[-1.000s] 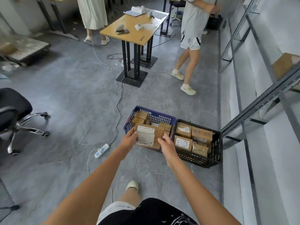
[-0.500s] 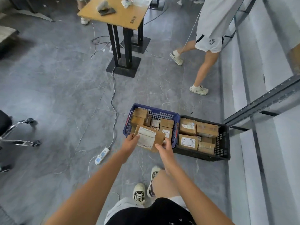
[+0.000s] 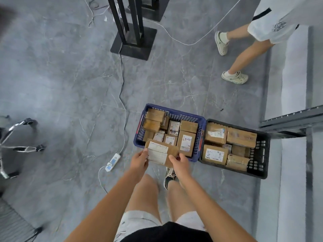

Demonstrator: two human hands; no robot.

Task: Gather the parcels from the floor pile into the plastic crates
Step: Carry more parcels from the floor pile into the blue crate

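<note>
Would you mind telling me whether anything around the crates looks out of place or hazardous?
A white power strip and its cable lie loose on the floor, left of the blue crate, a likely trip hazard.

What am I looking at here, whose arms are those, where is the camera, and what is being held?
There is no machine: a person wears a camera on the head, looking down at their own arms. The left hand and right hand grip one labelled cardboard parcel over the near edge of a blue crate. That crate and the black crate beside it stand on the grey floor, both holding boxes. A power strip lies to the left; another person's legs pass behind.
</note>
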